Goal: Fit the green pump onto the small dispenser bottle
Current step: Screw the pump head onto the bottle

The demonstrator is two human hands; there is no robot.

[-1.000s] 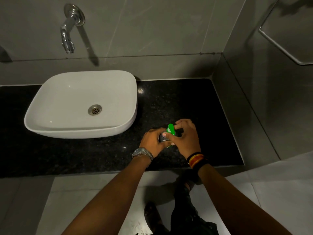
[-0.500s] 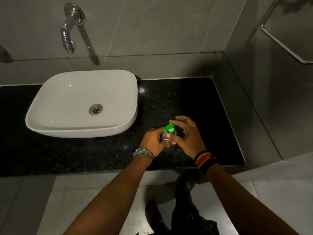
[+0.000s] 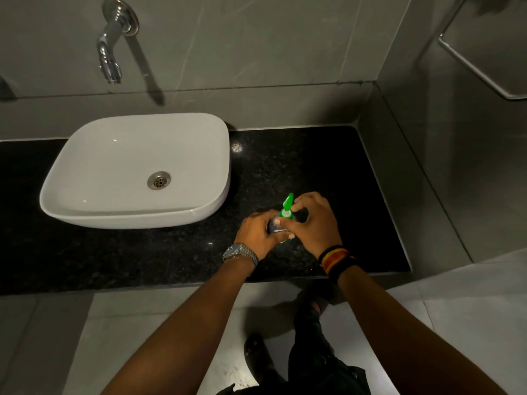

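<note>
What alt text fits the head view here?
Two hands work a small dispenser bottle over a black granite counter: the left hand grips the bottle while the right hand holds the green pump at its neck. A white basin sits to the left under a chrome wall tap.

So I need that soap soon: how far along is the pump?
Done: pump sits on the bottle. In hand: left hand grips the bottle over the counter, right hand pinches the collar. Left: whether it's tight can't be told; then let go.
</note>
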